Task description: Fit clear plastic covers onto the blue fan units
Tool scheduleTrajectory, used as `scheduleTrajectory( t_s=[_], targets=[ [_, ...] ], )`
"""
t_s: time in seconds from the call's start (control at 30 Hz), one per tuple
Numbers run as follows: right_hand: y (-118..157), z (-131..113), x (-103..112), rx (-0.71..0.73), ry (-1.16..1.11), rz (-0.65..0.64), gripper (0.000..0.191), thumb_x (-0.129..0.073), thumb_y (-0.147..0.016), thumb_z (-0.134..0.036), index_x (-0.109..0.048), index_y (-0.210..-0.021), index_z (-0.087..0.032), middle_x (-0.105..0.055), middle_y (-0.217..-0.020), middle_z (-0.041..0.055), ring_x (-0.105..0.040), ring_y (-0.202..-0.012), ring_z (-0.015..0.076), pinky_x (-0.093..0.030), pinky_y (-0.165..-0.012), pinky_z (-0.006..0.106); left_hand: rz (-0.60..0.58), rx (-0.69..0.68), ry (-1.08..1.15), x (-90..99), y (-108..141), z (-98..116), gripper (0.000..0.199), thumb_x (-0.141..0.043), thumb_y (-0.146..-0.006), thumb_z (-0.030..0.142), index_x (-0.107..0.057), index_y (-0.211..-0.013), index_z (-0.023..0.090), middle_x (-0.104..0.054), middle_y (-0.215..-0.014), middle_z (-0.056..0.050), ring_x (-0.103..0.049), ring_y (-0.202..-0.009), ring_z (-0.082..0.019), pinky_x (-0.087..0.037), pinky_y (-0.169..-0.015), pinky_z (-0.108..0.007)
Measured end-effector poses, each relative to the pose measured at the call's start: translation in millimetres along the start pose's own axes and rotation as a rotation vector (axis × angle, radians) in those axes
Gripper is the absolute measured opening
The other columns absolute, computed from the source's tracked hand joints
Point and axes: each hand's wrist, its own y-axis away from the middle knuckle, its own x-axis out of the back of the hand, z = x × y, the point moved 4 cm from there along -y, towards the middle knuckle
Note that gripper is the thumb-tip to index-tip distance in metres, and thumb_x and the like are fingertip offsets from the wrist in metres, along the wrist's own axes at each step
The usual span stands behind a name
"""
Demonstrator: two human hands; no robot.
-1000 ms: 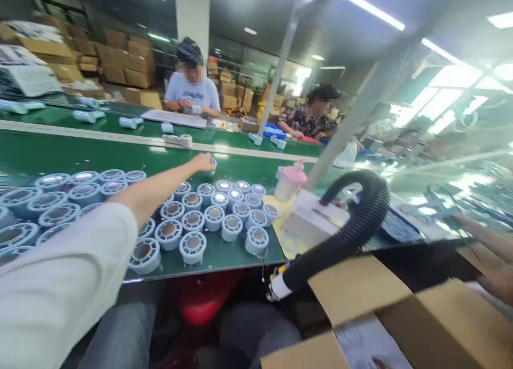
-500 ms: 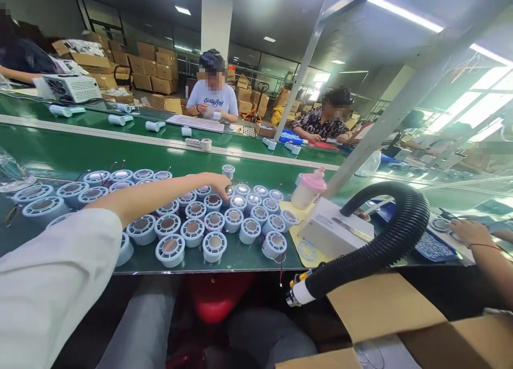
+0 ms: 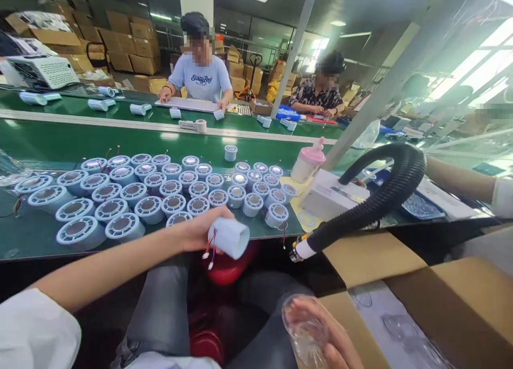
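My left hand (image 3: pixel 202 229) is closed round a light blue cylindrical housing (image 3: pixel 229 238), tilted above my lap with its open end to the right. Short red and purple wires with white plugs hang from it. Low on the right, my right hand (image 3: pixel 334 331) holds a clear plastic cup (image 3: pixel 304 331), fingers curled about its side. Many similar blue housings (image 3: pixel 122 227) stand in rows on the green bench, their round slotted ends up. One more housing (image 3: pixel 230 153) stands apart behind the rows.
A black flexible hose (image 3: pixel 409 171) arches over a white box (image 3: pixel 320 195) beside a pink-lidded bottle (image 3: pixel 309 161). An open cardboard box (image 3: pixel 468 305) is at my right. Two co-workers sit across the bench; another person's arm (image 3: pixel 460 179) reaches in from the right.
My left hand has drawn back from the rows toward me, now with a housing in it. My right hand has come into view with the clear cup. The view has tilted down.
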Motion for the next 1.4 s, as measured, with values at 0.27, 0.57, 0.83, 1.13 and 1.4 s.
scheduleTrajectory(
  t_s=[0.27, 0.57, 0.83, 1.13, 1.4],
  targets=[
    [-15, 0, -37, -0.112, -0.185, -0.09, 0.046, -0.051, -0.085, -0.056, -0.055, -0.125, -0.034, -0.054, -0.115, 0.0059, -0.061, -0.093, 0.0202, -0.05, -0.082, 0.034, -0.394, 0.166, 0.416, -33.7, 7, -87, 0.05, -0.063, -0.066, 0.042, -0.05, -0.109, 0.021, -0.066, -0.08, -0.006, -0.056, -0.047, -0.014, -0.026, -0.031, -0.014],
    [-7, -29, -46, 0.302, 0.951, -0.116, 0.05, -0.053, -0.085, -0.023, -0.047, -0.135, -0.026, -0.046, -0.124, 0.0127, -0.053, -0.112, 0.025, -0.051, -0.09, 0.038, -0.251, 0.223, 0.205, -29.8, -2, -104, 0.045, -0.066, -0.066, 0.053, -0.061, -0.08, 0.01, -0.065, -0.072, -0.007, -0.059, -0.062, -0.013, -0.046, -0.052, -0.019],
    [-17, -49, -77, 0.59, 1.483, -0.108, 0.056, -0.055, -0.08, -0.016, -0.051, -0.132, -0.036, -0.055, -0.12, 0.0103, -0.053, -0.105, 0.0277, -0.052, -0.08, 0.039, -0.325, 0.258, -0.115, -38.2, -1, -108, 0.045, -0.057, -0.076, 0.058, -0.059, -0.088, 0.014, -0.055, -0.056, 0.001, -0.042, -0.035, -0.008, -0.027, -0.028, -0.017],
    [-42, -32, -75, 0.248, 1.438, -0.136, 0.036, -0.058, -0.077, -0.011, -0.064, -0.111, -0.022, -0.051, -0.135, 0.0125, -0.054, -0.103, 0.0308, -0.055, -0.072, 0.041, -0.162, -0.248, -0.893, -47.6, -2, -85, 0.035, -0.048, -0.088, 0.046, -0.067, -0.088, 0.018, -0.06, -0.085, -0.004, -0.056, -0.076, -0.016, -0.045, -0.067, -0.024],
    [-46, -18, -70, 0.099, 1.096, -0.21, 0.018, -0.067, -0.073, -0.01, -0.066, -0.085, -0.022, -0.05, -0.13, 0.0087, -0.053, -0.109, 0.0264, -0.054, -0.08, 0.04, -0.085, -0.457, -0.895, -44.9, 2, -85, 0.024, -0.053, -0.087, 0.039, -0.068, -0.089, 0.02, -0.063, -0.095, -0.004, -0.058, -0.09, -0.018, -0.042, -0.085, -0.028]
  ],
)
